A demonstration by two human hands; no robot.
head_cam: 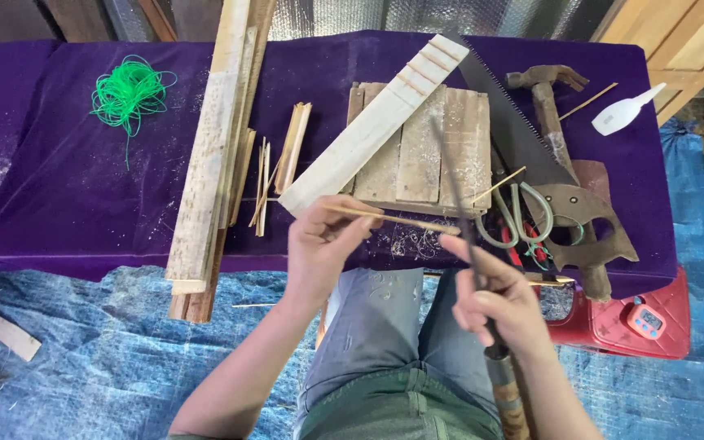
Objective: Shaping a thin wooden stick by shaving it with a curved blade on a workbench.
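Observation:
My left hand pinches a thin bamboo stick that runs to the right, level above the table's front edge. My right hand grips the handle of a long dark knife; its blade points away from me and crosses the stick near its right end. My right forefinger reaches toward the stick's tip. Fine shavings lie on the purple cloth just below the stick. My knees in grey trousers sit under both hands.
A purple-covered table holds a wooden block, a pale slat, long planks, bamboo splints, green cord, a handsaw, a hammer, scissors, a white bottle. Red stool at right; blue tarp below.

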